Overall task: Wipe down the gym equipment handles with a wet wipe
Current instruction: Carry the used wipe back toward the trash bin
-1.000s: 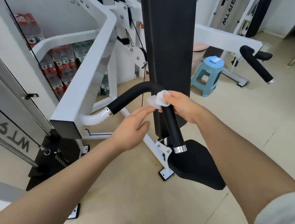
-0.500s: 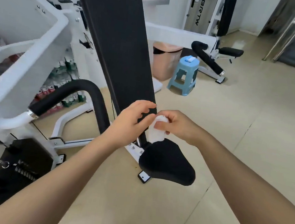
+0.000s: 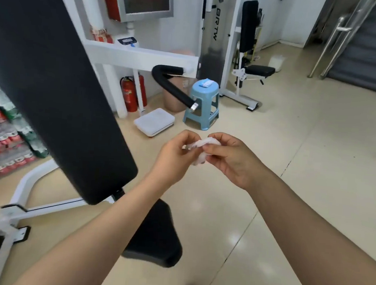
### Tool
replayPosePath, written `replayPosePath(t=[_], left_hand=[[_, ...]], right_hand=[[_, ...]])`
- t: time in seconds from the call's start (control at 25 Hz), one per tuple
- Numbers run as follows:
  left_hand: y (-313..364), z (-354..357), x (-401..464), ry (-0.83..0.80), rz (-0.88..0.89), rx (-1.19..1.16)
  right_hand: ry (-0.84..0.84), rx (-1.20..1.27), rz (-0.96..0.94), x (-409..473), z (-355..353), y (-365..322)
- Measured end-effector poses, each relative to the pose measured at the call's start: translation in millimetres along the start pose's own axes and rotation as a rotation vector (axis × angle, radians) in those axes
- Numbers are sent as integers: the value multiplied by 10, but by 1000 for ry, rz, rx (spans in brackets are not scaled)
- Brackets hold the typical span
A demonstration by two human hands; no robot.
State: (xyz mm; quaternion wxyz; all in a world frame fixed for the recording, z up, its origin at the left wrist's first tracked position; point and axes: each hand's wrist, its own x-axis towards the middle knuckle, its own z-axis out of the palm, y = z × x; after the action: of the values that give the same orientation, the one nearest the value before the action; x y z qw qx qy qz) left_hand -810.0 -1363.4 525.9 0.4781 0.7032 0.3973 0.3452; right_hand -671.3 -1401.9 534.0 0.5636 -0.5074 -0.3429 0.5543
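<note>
While both my hands hold the wet wipe [image 3: 201, 149] in mid-air above the floor, no handle is being touched. My left hand [image 3: 173, 157] pinches one end of the crumpled wipe and my right hand [image 3: 230, 160] pinches the other, fingers curled on it. I judge the step in hand to be refolding the wipe to present a fresh face before the next handle. To do that well, I should spread it enough to wrap round a grip, keep the damp side outward, and settle it into one hand so the other is free to steady the bar.

The likely next target, a black padded handle [image 3: 172, 88] with a metal end cap, hangs from a white frame arm [image 3: 139, 57] well ahead of me. Just beside its tip stands a blue stool [image 3: 204, 108] carrying a small packet [image 3: 206, 83], which may crowd the reach. A large black back pad [image 3: 52, 82] fills my left side, with the seat [image 3: 155, 236] below my left forearm. A white scale [image 3: 153, 121] and a fire extinguisher [image 3: 127, 96] sit on the floor beyond.
</note>
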Motion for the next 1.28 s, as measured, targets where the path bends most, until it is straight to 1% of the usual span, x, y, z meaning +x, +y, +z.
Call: replayPosePath(t=[0.08, 0.12, 0.2, 0.28, 0.36, 0.48, 0.52, 0.64, 0.72, 0.8, 0.92, 1.04, 1.16, 1.28], left_hand=[[-14, 356, 517, 40, -39, -93], [-29, 525, 805, 57, -66, -136], [-66, 875, 1431, 72, -116, -238], [-20, 1220, 2084, 37, -163, -356], [110, 1506, 2727, -8, -218, -416], [258, 1883, 3761, -11, -258, -403], [280, 2000, 4071, -13, -257, -372], [250, 2330, 4893, -45, -218, -245], [165, 2513, 5455, -31, -192, -162], [51, 2692, 6102, 43, -186, -128], [-96, 2922, 7075, 169, -206, -104], [-199, 3033, 7977, 219, -219, -55], [-399, 2960, 8863, 333, -239, 84], [-670, 2743, 9671, 380, -255, 174]], right_hand=[[-10, 114, -1, 306, -500, -115], [1, 112, -7, 505, -750, -171], [40, 32, -5, 970, -1264, -296], [86, -77, -1, 1502, -1752, -496], [137, -166, 13, 2019, -2160, -765], [223, -349, 17, 2866, -2712, -1165], [240, -356, 19, 3133, -2889, -1254], [235, -250, 44, 3915, -3380, -1425], [178, -167, 31, 4458, -3677, -1527], [85, -112, 3, 5084, -3978, -1660], [-60, -146, 15, 6042, -4396, -1947], [-166, -162, 58, 6979, -4726, -2242], [-270, -267, 58, 7924, -4843, -2382], [-321, -504, -36, 8843, -4803, -2424]])
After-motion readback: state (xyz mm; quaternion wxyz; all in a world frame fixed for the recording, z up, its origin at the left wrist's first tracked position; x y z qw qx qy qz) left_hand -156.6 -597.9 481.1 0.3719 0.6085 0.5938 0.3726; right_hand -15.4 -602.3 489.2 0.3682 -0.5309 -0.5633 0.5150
